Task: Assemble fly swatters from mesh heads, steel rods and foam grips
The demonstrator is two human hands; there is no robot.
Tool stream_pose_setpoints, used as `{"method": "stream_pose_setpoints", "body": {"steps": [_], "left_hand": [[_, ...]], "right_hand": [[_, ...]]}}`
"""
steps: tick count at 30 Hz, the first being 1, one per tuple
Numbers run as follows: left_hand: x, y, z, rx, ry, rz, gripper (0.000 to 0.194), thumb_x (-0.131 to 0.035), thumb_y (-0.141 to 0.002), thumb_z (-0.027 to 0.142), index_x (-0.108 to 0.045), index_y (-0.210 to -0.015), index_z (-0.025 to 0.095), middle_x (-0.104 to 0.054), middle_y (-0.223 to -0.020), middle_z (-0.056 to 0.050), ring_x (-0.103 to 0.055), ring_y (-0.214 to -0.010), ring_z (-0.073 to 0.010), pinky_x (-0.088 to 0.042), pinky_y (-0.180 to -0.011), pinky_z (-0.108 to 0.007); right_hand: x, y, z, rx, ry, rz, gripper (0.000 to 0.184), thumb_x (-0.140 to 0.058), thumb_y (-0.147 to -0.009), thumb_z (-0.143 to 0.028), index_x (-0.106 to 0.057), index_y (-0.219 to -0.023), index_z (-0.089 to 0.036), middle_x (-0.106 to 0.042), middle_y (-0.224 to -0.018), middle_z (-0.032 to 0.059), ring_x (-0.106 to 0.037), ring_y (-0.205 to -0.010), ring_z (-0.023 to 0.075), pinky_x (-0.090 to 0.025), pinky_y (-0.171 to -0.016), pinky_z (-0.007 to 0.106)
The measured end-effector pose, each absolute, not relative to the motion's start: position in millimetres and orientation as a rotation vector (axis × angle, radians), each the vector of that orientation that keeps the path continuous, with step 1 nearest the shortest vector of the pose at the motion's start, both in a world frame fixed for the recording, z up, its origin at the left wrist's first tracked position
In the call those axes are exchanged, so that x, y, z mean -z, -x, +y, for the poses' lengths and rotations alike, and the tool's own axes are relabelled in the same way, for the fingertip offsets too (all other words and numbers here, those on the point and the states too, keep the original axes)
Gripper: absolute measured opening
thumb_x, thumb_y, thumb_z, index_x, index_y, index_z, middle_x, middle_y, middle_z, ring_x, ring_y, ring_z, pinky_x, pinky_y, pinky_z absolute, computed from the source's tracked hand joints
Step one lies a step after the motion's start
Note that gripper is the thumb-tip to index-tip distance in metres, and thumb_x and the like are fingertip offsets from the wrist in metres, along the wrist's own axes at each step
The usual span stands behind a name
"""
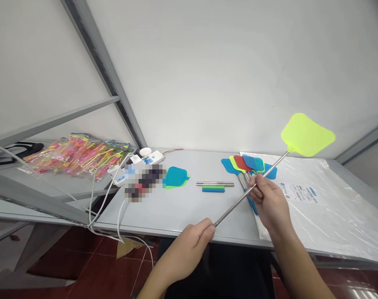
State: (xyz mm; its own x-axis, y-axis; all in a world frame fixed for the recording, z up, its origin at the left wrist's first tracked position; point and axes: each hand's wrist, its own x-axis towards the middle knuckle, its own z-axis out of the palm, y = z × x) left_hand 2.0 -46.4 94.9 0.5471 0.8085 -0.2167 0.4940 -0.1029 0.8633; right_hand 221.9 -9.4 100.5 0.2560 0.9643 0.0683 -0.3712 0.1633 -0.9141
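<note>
I hold a fly swatter with a neon-yellow head (306,135) and a long thin metal rod (239,203) slanting up to the right above the table. My left hand (192,241) is closed around the rod's lower end near the table's front edge. My right hand (270,199) pinches the rod about halfway along. Just behind my right hand lies a fan of finished swatters (246,164) with blue, red and green heads.
On the grey table (182,207) lie loose swatter heads (175,177), metal rods with blue and green grips (214,186), a power strip with white cables (145,160) and a clear plastic bag sheet (326,199). A bundle of colourful packets (79,155) sits on the left shelf.
</note>
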Motion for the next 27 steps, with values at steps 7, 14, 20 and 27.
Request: {"method": "stream_pose_setpoints", "body": {"steps": [7,14,20,27], "left_hand": [[-96.5,14.7,-43.5,-0.329,-1.829,1.147,0.038,-0.027,-0.101,0.049,-0.039,-0.076,0.023,-0.041,-0.069,0.006,-0.040,-0.068,-0.0131,-0.029,-0.063,-0.026],[-105.0,39.5,-35.2,-0.272,-1.949,1.152,0.037,-0.030,-0.101,0.045,-0.041,-0.073,0.022,-0.043,-0.068,0.006,-0.040,-0.065,-0.0125,-0.029,-0.061,-0.025],[-100.1,38.8,-26.1,-0.339,-2.007,1.246,0.033,-0.033,-0.101,0.041,-0.046,-0.077,0.023,-0.051,-0.070,0.005,-0.049,-0.069,-0.0139,-0.031,-0.063,-0.024],[-84.3,20.8,-28.1,-0.340,-2.170,1.367,0.032,-0.029,-0.102,0.042,-0.044,-0.080,0.025,-0.051,-0.065,0.004,-0.051,-0.062,-0.0163,-0.026,-0.059,-0.027]], "right_hand": [[-113.7,-229.3,-5.1,-1.101,0.870,-0.849,0.031,-0.065,-0.088,-0.044,-0.067,-0.075,-0.015,-0.027,-0.056,-0.0062,-0.023,-0.051,0.0070,-0.025,-0.048,0.022],[-129.2,-264.9,8.1,-0.917,0.768,-0.681,0.026,-0.066,-0.087,-0.035,-0.063,-0.072,-0.015,-0.026,-0.057,-0.0070,-0.022,-0.050,0.0064,-0.027,-0.045,0.018],[-113.3,-243.7,7.8,-0.919,0.839,-0.679,0.029,-0.062,-0.089,-0.045,-0.066,-0.081,-0.017,-0.034,-0.059,-0.0053,-0.034,-0.054,0.0075,-0.035,-0.051,0.020],[-85.3,-214.7,-17.2,-0.958,1.010,-0.859,0.036,-0.056,-0.092,-0.050,-0.064,-0.076,-0.019,-0.041,-0.062,-0.0022,-0.037,-0.060,0.0104,-0.032,-0.054,0.024]]}}
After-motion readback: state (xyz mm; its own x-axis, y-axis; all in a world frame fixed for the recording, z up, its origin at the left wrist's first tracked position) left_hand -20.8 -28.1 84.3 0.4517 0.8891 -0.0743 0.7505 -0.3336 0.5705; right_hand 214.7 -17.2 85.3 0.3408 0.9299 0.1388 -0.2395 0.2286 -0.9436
